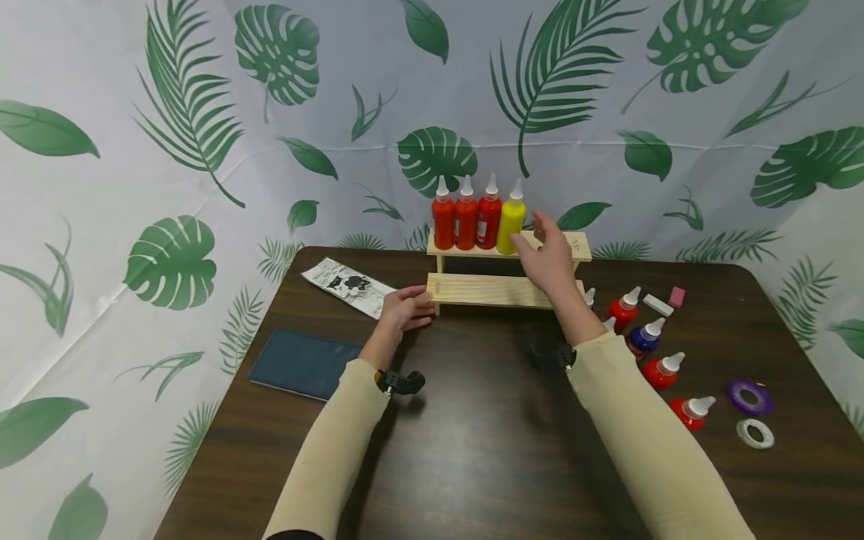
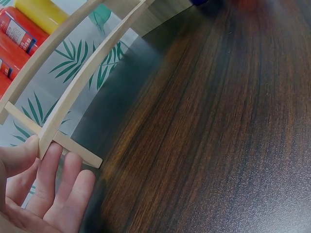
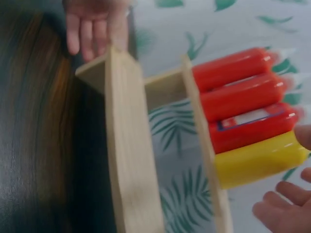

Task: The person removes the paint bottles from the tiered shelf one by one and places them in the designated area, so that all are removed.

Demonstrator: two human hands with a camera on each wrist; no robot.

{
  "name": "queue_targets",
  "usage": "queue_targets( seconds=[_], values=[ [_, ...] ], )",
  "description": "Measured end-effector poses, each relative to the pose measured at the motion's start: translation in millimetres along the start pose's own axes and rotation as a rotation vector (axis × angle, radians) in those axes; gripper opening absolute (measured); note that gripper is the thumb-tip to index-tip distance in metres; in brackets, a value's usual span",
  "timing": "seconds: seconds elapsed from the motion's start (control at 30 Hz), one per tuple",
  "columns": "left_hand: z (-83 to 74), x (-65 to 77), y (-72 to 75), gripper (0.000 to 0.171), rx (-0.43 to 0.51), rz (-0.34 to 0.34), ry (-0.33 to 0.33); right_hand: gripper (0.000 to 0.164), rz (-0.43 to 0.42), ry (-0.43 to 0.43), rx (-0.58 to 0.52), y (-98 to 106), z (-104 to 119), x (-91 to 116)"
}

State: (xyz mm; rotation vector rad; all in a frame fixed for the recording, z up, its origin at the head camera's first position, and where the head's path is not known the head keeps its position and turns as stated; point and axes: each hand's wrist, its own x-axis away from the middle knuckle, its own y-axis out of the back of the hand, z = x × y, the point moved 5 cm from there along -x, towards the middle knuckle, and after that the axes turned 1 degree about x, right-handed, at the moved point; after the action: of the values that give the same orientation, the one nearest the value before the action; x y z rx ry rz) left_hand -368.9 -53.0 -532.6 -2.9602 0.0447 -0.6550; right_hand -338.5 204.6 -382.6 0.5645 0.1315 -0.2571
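Observation:
A two-tier wooden rack (image 1: 502,289) stands at the back middle of the dark table (image 1: 472,450). Its top shelf carries three red bottles (image 1: 466,217) and one yellow bottle (image 1: 511,222) at the right end of the row. My right hand (image 1: 550,259) hovers just right of the yellow bottle (image 3: 257,160) with its fingers (image 3: 286,199) spread, gripping nothing. My left hand (image 1: 405,306) rests with straight fingers (image 2: 48,179) against the left end of the rack's lower shelf (image 2: 82,77).
Several loose paint bottles, red (image 1: 622,307) and blue (image 1: 644,336), lie right of the rack. Nearby are a pink eraser (image 1: 676,296), a purple tape ring (image 1: 749,396) and a white ring (image 1: 754,433). A sticker sheet (image 1: 347,285) and a dark pad (image 1: 304,364) lie on the left.

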Motion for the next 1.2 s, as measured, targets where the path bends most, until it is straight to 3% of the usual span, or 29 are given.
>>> queue_targets(
  seconds=[0.27, 0.63, 0.87, 1.07, 1.2],
  values=[
    [-0.5, 0.0, 0.0, 0.033, 0.000, 0.010, 0.001, 0.066, 0.003, -0.007, -0.039, -25, -6, -27],
    [1.1, -0.5, 0.3, 0.032, 0.008, 0.005, -0.001, 0.055, -0.031, -0.022, -0.088, -27, -20, -26],
    [3.2, -1.1, -1.3, 0.033, 0.009, 0.008, 0.018, 0.054, -0.013, 0.051, -0.163, -23, -30, 17],
    [-0.3, -0.7, -0.4, 0.032, 0.008, -0.014, 0.018, 0.052, 0.072, 0.043, -0.192, -16, -48, 74],
    [-1.2, -0.5, -0.5, 0.032, 0.011, -0.017, 0.034, 0.052, 0.069, 0.003, -0.188, -4, -69, 113]
  ],
)
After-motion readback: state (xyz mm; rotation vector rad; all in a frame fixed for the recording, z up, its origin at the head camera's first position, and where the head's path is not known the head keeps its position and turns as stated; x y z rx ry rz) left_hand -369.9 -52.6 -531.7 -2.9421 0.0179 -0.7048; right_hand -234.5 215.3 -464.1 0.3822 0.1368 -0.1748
